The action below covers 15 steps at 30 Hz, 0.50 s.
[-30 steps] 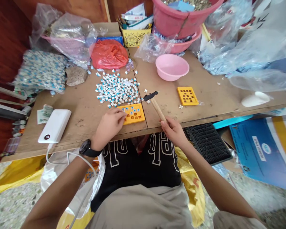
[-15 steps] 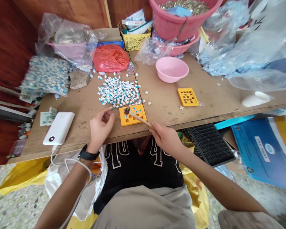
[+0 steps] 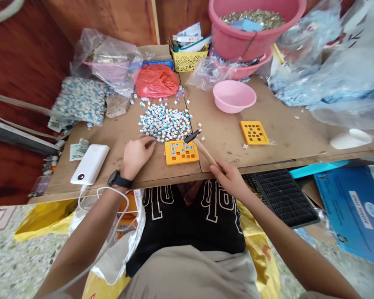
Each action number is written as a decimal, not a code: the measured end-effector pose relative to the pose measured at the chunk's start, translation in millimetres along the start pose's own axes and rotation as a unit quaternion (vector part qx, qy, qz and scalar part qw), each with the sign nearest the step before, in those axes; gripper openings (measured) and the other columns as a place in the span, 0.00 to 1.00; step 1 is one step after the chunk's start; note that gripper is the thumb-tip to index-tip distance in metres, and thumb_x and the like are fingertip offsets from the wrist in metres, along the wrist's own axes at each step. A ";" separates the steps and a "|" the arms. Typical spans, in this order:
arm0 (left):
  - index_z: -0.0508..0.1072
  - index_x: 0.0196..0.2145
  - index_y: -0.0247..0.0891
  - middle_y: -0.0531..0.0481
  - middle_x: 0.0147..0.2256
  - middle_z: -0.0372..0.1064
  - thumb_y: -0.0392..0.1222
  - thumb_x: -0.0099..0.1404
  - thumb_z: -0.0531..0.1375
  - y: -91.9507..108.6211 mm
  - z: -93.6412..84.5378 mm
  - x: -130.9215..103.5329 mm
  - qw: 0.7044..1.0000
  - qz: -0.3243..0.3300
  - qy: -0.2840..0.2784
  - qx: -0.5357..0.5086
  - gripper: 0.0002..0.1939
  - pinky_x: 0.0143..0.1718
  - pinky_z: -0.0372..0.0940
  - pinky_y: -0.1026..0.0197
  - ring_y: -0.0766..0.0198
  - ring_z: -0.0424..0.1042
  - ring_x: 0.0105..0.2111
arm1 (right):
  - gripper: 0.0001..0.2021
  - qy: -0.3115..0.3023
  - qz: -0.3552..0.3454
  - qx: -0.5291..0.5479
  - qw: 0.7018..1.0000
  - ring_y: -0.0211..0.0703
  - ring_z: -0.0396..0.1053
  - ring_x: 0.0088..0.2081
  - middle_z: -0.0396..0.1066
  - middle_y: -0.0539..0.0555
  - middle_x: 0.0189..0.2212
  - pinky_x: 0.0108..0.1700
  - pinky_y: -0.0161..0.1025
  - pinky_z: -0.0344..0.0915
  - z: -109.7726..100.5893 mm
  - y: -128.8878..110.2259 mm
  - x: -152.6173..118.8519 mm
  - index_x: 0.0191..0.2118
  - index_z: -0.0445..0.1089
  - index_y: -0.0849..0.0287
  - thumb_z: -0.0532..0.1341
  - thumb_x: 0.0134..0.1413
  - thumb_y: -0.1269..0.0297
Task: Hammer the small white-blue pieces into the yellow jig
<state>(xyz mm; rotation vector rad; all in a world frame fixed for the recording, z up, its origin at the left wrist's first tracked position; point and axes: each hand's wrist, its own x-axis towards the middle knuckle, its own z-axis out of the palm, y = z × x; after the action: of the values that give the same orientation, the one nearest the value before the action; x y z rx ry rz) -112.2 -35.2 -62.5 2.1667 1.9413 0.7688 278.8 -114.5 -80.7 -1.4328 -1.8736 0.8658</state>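
In my right hand [image 3: 229,178] is a small hammer [image 3: 205,151], gripped by its wooden handle. Its dark head is over the upper right edge of a yellow plastic tray [image 3: 186,161]. White-and-blue pieces fill several of the tray's square slots, and other slots in the lower row look dark. My left hand [image 3: 137,153], with a black watch on the wrist, is left of the tray. Its fingers are pinched together at a small white-and-blue piece [image 3: 153,141] by the pile's lower edge. A heap of such pieces [image 3: 165,120] spreads behind the tray.
A second yellow tray [image 3: 254,133] lies to the right, with a pink bowl [image 3: 234,99] behind it. On the left are a white power bank [image 3: 90,164] with a cable, banknotes [image 3: 79,150], a stone [image 3: 116,106] and a bag of pieces [image 3: 79,99]. A large pink tub [image 3: 249,41] stands at the back.
The hammer has lifted from over the tray's left slots and swung to its right side. My left hand has turned and reached to the pile's edge. The camera view has shifted.
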 end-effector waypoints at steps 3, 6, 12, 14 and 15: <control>0.89 0.49 0.43 0.44 0.52 0.88 0.49 0.76 0.63 -5.3 2.8 3.9 0.999 -0.004 0.002 -0.039 0.15 0.56 0.76 0.47 0.46 0.85 0.48 | 0.23 0.002 0.006 0.020 1.000 0.49 0.73 0.34 0.77 0.52 0.32 0.41 0.43 0.67 -0.2 1.4 1.3 0.46 0.78 0.56 0.59 0.78 0.41; 0.89 0.47 0.44 0.45 0.49 0.89 0.49 0.74 0.64 -5.2 4.0 3.3 0.996 -0.007 0.000 -0.094 0.14 0.57 0.77 0.48 0.48 0.86 0.46 | 0.23 0.006 0.006 0.031 0.999 0.48 0.73 0.34 0.76 0.52 0.32 0.40 0.43 0.67 -0.5 2.9 2.5 0.46 0.78 0.56 0.59 0.78 0.40; 0.84 0.57 0.43 0.44 0.51 0.86 0.39 0.70 0.61 4.3 3.1 -7.1 0.993 0.016 -0.011 -0.115 0.20 0.58 0.77 0.49 0.52 0.84 0.46 | 0.26 -0.026 0.031 0.072 0.997 0.48 0.70 0.32 0.70 0.50 0.26 0.34 0.41 0.64 -2.7 5.5 3.3 0.44 0.75 0.54 0.59 0.78 0.35; 0.82 0.59 0.41 0.43 0.49 0.84 0.41 0.71 0.63 7.8 6.0 -11.1 0.995 0.000 0.026 -0.101 0.20 0.55 0.77 0.50 0.53 0.82 0.44 | 0.26 -0.024 0.030 0.075 0.996 0.48 0.70 0.32 0.70 0.50 0.26 0.33 0.41 0.63 -3.0 5.2 3.7 0.43 0.75 0.54 0.59 0.78 0.33; 0.81 0.57 0.41 0.43 0.48 0.84 0.43 0.72 0.64 9.7 8.4 -12.8 0.995 -0.010 0.042 -0.092 0.18 0.53 0.77 0.50 0.53 0.81 0.43 | 0.27 -0.021 0.027 0.073 0.997 0.48 0.70 0.32 0.70 0.50 0.27 0.33 0.40 0.63 -3.0 5.1 3.9 0.43 0.75 0.54 0.58 0.77 0.33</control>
<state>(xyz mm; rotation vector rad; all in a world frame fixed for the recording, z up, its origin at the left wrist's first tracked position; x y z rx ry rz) -100.3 -47.1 -69.3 2.0357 1.8445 1.0065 283.2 -109.4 -82.6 -1.3909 -1.7702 1.0451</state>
